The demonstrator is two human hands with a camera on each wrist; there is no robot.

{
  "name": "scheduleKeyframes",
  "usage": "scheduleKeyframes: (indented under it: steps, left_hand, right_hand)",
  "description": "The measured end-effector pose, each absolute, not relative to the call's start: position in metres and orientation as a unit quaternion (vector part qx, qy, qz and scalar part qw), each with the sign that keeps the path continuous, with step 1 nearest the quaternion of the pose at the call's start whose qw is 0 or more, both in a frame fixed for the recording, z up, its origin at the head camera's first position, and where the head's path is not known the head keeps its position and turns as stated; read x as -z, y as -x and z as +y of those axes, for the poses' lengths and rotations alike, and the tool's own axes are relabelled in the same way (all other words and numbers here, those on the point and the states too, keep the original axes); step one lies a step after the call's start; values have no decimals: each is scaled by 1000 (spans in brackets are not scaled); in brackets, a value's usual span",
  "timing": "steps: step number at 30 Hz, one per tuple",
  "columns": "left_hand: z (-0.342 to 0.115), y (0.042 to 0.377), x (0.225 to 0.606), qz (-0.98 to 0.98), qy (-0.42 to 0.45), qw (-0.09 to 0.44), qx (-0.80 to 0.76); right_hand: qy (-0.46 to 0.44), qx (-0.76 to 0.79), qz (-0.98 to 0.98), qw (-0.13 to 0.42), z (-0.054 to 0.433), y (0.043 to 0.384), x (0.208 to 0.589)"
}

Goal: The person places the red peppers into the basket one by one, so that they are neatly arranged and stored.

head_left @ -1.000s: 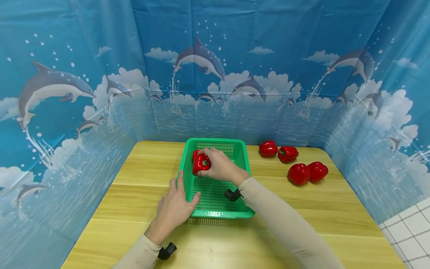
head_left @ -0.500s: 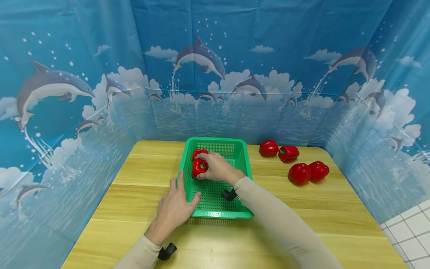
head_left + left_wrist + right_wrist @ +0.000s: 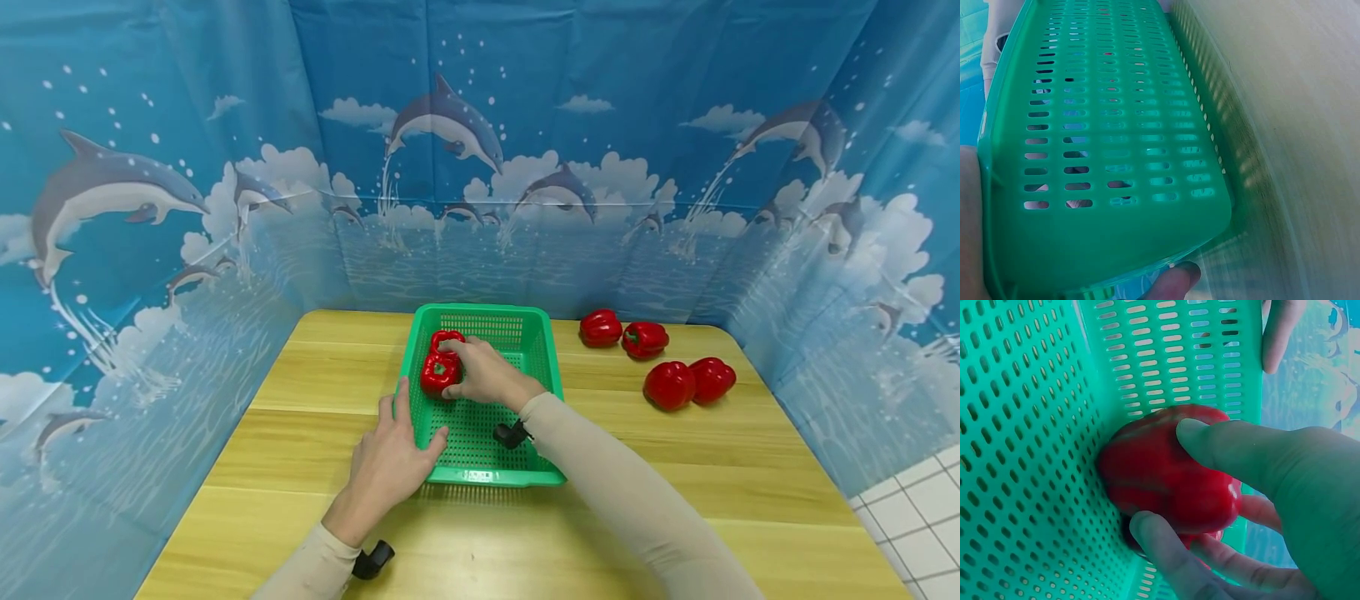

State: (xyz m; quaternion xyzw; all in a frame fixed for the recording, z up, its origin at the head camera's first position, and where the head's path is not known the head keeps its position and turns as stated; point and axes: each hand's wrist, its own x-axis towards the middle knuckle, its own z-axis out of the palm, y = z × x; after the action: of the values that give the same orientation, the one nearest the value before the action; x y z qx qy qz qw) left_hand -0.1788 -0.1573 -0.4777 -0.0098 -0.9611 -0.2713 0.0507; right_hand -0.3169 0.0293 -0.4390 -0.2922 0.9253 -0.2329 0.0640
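My right hand (image 3: pixel 491 373) reaches into the green plastic basket (image 3: pixel 495 478) and grips a red bell pepper (image 3: pixel 438 375). In the right wrist view, thumb and fingers lie around this pepper (image 3: pixel 1166 469) beside the perforated wall. Just behind it, a second bell pepper (image 3: pixel 447 340) is in the basket, partly covered by my fingers. My left hand (image 3: pixel 390 462) holds the basket's near left side, with the thumb over the inside and the other fingers along the outside. A fingertip (image 3: pixel 1175 281) shows below the basket wall in the left wrist view.
Several more red bell peppers lie on the wooden table (image 3: pixel 600 467) right of the basket: two at the back, including one pepper (image 3: pixel 645 340), and two farther forward, including another pepper (image 3: pixel 669 385). A blue dolphin curtain (image 3: pixel 465 250) encloses the table's back and sides.
My right hand has lowered the bell pepper and shifted it slightly left, in front of the other pepper in the basket. The left hand has stayed put.
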Motion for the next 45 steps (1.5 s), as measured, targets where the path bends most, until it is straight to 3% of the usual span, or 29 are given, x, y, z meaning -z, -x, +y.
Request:
scheduleKeyframes:
  steps: [45]
  left_hand:
    - [-155,180,481,-960,12,57,274]
  right_hand:
    - [291,265,918,55,47,311,436]
